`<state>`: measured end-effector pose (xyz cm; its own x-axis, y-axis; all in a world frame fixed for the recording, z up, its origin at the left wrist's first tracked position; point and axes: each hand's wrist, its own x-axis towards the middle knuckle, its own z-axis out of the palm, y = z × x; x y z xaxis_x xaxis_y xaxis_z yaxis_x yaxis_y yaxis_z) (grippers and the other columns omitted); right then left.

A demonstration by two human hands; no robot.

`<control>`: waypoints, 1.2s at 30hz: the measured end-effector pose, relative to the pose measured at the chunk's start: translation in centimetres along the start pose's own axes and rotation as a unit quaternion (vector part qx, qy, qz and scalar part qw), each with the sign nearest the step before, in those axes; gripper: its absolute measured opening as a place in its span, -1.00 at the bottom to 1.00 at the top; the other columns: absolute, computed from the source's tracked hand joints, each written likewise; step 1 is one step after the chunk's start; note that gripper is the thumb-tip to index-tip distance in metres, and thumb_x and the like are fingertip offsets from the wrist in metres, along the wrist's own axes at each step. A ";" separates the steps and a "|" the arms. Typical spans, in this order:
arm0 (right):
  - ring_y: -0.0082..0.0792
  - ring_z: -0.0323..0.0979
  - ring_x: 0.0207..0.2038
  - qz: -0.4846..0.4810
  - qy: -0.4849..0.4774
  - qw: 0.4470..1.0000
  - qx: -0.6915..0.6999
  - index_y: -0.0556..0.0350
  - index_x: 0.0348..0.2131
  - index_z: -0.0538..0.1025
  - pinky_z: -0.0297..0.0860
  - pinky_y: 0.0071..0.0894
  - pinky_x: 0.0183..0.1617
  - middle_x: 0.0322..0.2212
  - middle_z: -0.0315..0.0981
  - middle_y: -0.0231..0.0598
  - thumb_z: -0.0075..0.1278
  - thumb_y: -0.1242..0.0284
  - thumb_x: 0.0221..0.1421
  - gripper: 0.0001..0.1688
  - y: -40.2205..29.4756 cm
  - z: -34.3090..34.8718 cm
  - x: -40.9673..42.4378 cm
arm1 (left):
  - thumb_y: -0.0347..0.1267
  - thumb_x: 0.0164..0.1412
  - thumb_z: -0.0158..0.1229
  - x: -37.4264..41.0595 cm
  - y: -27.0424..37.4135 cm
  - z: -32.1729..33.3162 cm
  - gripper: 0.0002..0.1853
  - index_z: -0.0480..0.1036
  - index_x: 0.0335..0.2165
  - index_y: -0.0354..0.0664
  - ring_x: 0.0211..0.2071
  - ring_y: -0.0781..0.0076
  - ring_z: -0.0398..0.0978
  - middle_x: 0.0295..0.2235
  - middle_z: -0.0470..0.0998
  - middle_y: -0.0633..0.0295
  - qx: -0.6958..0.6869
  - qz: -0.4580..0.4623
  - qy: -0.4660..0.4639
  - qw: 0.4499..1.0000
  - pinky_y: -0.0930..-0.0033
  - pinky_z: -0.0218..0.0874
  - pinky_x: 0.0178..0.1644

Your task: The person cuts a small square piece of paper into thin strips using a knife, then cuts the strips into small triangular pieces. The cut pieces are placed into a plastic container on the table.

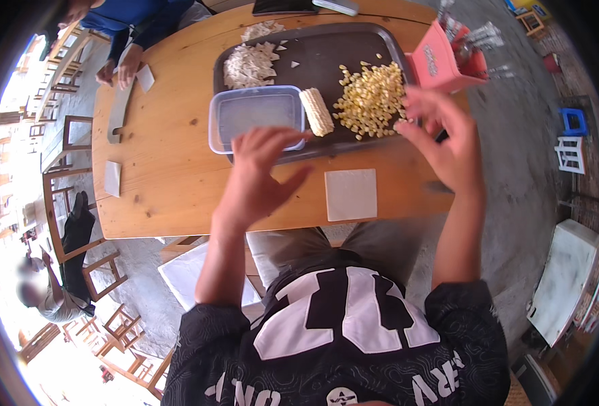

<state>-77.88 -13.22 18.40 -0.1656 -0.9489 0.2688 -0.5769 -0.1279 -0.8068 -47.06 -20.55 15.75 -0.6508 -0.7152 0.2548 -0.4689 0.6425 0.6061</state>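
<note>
My left hand (pixel 265 175) hovers over the near edge of a clear plastic container (pixel 259 109), fingers spread and holding nothing visible. At the right end of a dark tray (pixel 320 48), my right hand (pixel 449 139) reaches toward a heap of yellow corn kernels (pixel 373 99). Its thumb and fingers are apart, and the thumb tip is beside the kernels at the heap's edge. Between container and kernels lies a bare corn cob (pixel 317 111). The container's near-left part overhangs the tray onto the table. Pale, flat cut pieces (pixel 250 66) are piled at the tray's far left.
A pink holder (pixel 434 61) with wrapped utensils stands right of the tray. On the wooden table (pixel 177 177) are a white square (pixel 351 195), a small white packet (pixel 112 178) and a grey strip (pixel 120 109). Another person's hands (pixel 127 68) rest at the far left edge.
</note>
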 end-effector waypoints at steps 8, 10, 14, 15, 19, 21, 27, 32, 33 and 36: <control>-0.33 0.57 -0.18 0.219 0.038 0.956 -0.191 0.10 0.04 0.61 0.44 -0.32 -0.19 -0.15 0.64 -0.23 0.30 0.49 0.15 -0.55 6.9 -5.0 -13.3 | -0.19 -0.16 0.62 -5.7 3.0 8.2 -0.15 0.49 0.16 0.07 0.23 0.09 0.32 0.17 0.47 0.19 -0.011 -0.021 -0.089 0.996 -0.01 0.02 0.29; -0.21 0.52 -0.07 0.200 0.002 0.953 -0.229 0.09 0.07 0.59 0.46 -0.22 -0.04 -0.06 0.60 -0.21 0.27 0.49 0.17 -0.54 7.6 -6.0 -14.2 | -0.15 -0.24 0.65 -6.3 2.9 9.2 0.00 0.41 0.24 0.13 0.29 0.00 0.23 0.25 0.39 0.22 0.006 -0.022 -0.090 0.996 -0.07 -0.05 0.33; -0.06 0.42 0.11 0.209 -0.050 0.931 -0.295 0.06 0.13 0.55 0.42 -0.11 0.18 0.13 0.49 -0.22 0.25 0.50 0.18 -0.48 10.0 -8.3 -16.1 | -0.13 -0.22 0.64 -6.4 2.6 10.2 0.02 0.39 0.26 0.14 0.30 0.00 0.23 0.26 0.39 0.23 0.026 -0.029 -0.066 0.997 -0.11 -0.07 0.33; -0.04 0.40 0.12 0.202 -0.036 0.935 -0.288 0.05 0.14 0.55 0.40 -0.10 0.20 0.15 0.47 -0.23 0.24 0.50 0.18 -0.47 10.9 -8.6 -16.9 | -0.13 -0.21 0.63 -6.5 2.3 10.4 0.01 0.39 0.27 0.14 0.29 0.00 0.24 0.26 0.39 0.23 0.022 -0.025 -0.059 0.998 -0.10 -0.07 0.33; 0.00 0.36 0.14 0.165 -0.016 0.940 -0.297 0.01 0.16 0.53 0.37 -0.09 0.23 0.20 0.41 -0.27 0.22 0.52 0.19 -0.46 12.8 -8.3 -18.6 | -0.11 -0.13 0.59 -6.9 1.8 11.0 -0.04 0.39 0.27 0.14 0.29 0.00 0.25 0.25 0.41 0.23 0.023 -0.017 -0.041 0.999 -0.09 -0.06 0.32; 0.01 0.36 0.12 0.152 -0.016 0.941 -0.302 0.00 0.16 0.53 0.37 -0.08 0.22 0.20 0.41 -0.27 0.21 0.54 0.19 -0.46 13.2 -8.1 -18.9 | -0.09 -0.11 0.58 -6.9 1.7 11.1 -0.06 0.39 0.27 0.13 0.28 0.01 0.26 0.25 0.42 0.22 0.033 -0.013 -0.037 0.999 -0.09 -0.06 0.32; 0.02 0.38 0.04 0.133 -0.019 0.947 -0.291 0.06 0.07 0.53 0.37 -0.06 0.17 0.08 0.49 -0.25 0.19 0.62 0.16 -0.53 13.7 -8.3 -18.6 | -0.06 -0.11 0.56 -6.9 1.8 11.4 -0.08 0.42 0.25 0.13 0.27 0.01 0.28 0.24 0.43 0.21 0.062 -0.013 -0.030 0.998 -0.10 -0.07 0.31; 0.02 0.39 0.03 0.127 -0.045 0.957 -0.256 0.09 -0.03 0.52 0.36 -0.05 0.15 0.00 0.52 -0.23 0.20 0.64 0.11 -0.59 14.7 -9.1 -17.7 | -0.06 -0.10 0.55 -6.3 1.4 11.0 -0.10 0.43 0.24 0.11 0.28 0.02 0.28 0.24 0.43 0.20 0.074 -0.013 -0.031 0.997 -0.11 -0.06 0.31; 0.01 0.39 0.03 0.122 -0.053 0.959 -0.249 0.09 -0.04 0.51 0.35 -0.05 0.14 -0.02 0.52 -0.23 0.21 0.65 0.10 -0.59 15.0 -9.4 -17.5 | -0.07 -0.10 0.54 -6.1 1.3 11.0 -0.11 0.43 0.24 0.11 0.28 0.02 0.28 0.24 0.43 0.20 0.074 -0.011 -0.031 0.997 -0.11 -0.05 0.31; -0.01 0.39 0.00 0.116 -0.082 0.962 -0.233 0.09 -0.09 0.48 0.34 -0.06 0.12 -0.08 0.51 -0.24 0.23 0.66 0.06 -0.59 15.6 -10.0 -16.8 | -0.07 -0.10 0.54 -5.9 1.0 11.1 -0.11 0.43 0.23 0.09 0.28 0.02 0.28 0.24 0.44 0.19 0.072 -0.003 -0.031 0.997 -0.10 -0.04 0.30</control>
<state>-92.08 3.64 6.54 -0.2274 -0.9738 -0.0079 -0.8413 0.2005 -0.5019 -50.32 -12.62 6.43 -0.6807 -0.7041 0.2023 -0.5508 0.6740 0.4923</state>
